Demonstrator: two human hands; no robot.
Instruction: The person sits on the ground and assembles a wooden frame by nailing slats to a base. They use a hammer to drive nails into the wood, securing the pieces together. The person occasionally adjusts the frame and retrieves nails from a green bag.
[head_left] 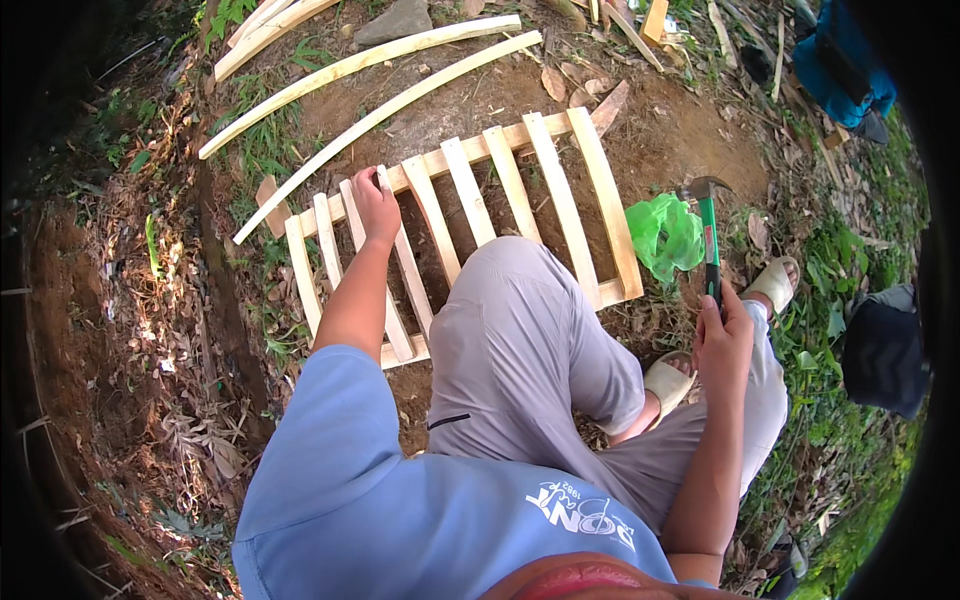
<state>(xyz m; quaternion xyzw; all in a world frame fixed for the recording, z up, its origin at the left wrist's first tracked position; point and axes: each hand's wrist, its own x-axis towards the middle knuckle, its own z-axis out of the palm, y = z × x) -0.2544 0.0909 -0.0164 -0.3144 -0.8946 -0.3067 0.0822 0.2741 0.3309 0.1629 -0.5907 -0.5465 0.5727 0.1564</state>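
Note:
A hammer (711, 240) with a green and black handle is upright in my right hand (724, 345), its fingers wrapped round the lower grip. The curved metal head is beside a crumpled green plastic bag (665, 236) on the ground. My left hand (376, 207) rests at the far rail of a wooden slatted frame (466, 190), by the top ends of two slats. Its fingers are bent together; what they pinch, if anything, is too small to make out. Several pale slats cross the frame's two rails, and my bent knee hides part of the near rail.
Two long wooden strips (400, 125) lie on the soil beyond the frame, with more wood (270, 35) and a grey stone (396, 22) past them. A blue bag (845, 70) is at the far right, a dark cloth-like object (885, 350) nearer. Leaf litter covers the left.

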